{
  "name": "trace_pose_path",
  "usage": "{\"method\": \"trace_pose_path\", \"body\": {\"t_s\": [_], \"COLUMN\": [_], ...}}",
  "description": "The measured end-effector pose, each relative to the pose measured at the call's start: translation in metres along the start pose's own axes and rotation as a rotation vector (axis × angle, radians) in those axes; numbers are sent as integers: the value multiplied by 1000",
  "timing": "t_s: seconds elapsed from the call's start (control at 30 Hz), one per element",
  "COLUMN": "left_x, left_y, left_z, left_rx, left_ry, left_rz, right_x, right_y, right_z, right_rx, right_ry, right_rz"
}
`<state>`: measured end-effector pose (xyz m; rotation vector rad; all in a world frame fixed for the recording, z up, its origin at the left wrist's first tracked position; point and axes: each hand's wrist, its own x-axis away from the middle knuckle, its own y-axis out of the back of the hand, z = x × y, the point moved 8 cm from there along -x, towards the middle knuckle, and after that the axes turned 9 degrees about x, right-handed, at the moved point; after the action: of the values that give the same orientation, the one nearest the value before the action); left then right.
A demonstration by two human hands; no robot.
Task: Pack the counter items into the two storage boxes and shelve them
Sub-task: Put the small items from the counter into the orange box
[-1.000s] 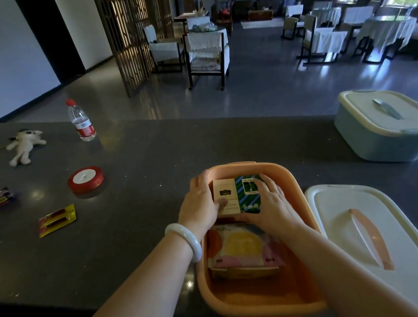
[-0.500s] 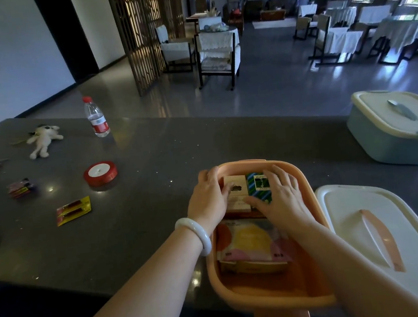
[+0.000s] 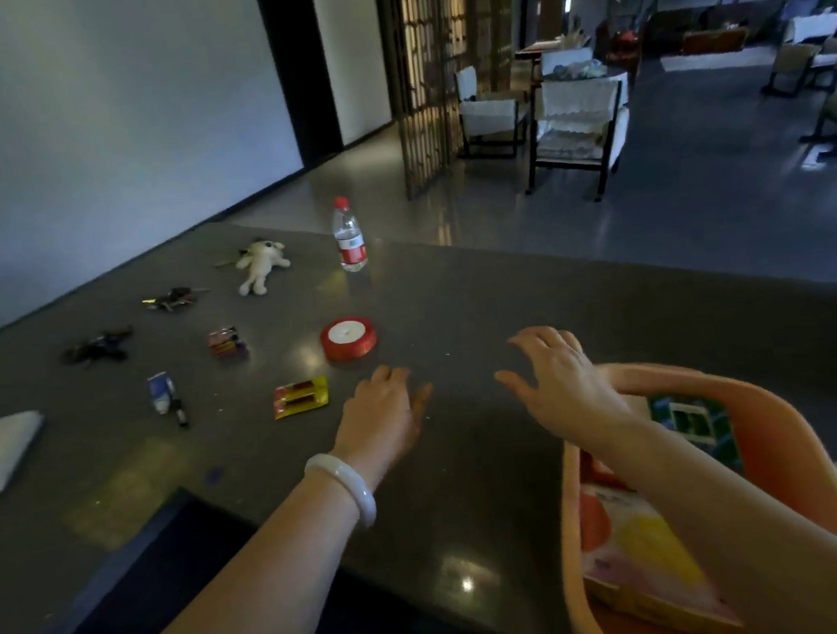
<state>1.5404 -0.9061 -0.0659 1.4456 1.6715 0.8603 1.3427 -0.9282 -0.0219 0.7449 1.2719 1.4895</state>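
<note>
A: Nearest, at the bench's (image 3: 476,491) near right corner: the orange storage box (image 3: 757,415), lid off, holding a flat yellow-and-pink packet (image 3: 637,547) and a green carton (image 3: 696,422). The right forearm crosses over its rim.

B: And the hands?

A: Both empty, fingers spread, palms down above the bench. The left hand (image 3: 385,413) hovers just beside the yellow-and-red packet (image 3: 301,396); the right hand (image 3: 562,379) is beyond the box's far rim.

B: Orientation of that packet?

A: Flat; long axis roughly parallel to the near edge, its right end tipped slightly toward the far edge.

B: Farther out?

A: Mid-bench, the red ribbon spool (image 3: 348,337) lying on its face; toward the left edge, a small tube (image 3: 161,393). Near the far edge, a plush toy (image 3: 261,263) and an upright bottle (image 3: 349,241).

B: Risks?

A: Judged only: the packet lies flush, so fingertips may slide it rather than lift it; the right forearm could nudge the box; a careless reach might topple the bottle.
</note>
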Motion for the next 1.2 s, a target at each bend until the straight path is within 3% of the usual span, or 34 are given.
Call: {"method": "trace_pose_path", "body": {"t_s": [0.23, 0.43, 0.8, 1.0, 1.2], "left_x": [-5, -34, -127, -172, -199], "left_y": [44, 76, 92, 106, 95], "left_z": [107, 205, 322, 350, 380], "left_rx": [-152, -124, -6, -17, -60], "left_ry": [168, 246, 144, 133, 239], "left_rz": [-2, 61, 81, -16, 125], "right_x": [-64, -121, -199, -218, -232], "right_y": [-51, -118, -232, -248, -250], "right_z": [105, 190, 245, 243, 245], "right_rx": [-31, -114, -13, 33, 32], "right_ry": [151, 212, 169, 123, 28], "right_rz": [163, 346, 602, 566, 460]}}
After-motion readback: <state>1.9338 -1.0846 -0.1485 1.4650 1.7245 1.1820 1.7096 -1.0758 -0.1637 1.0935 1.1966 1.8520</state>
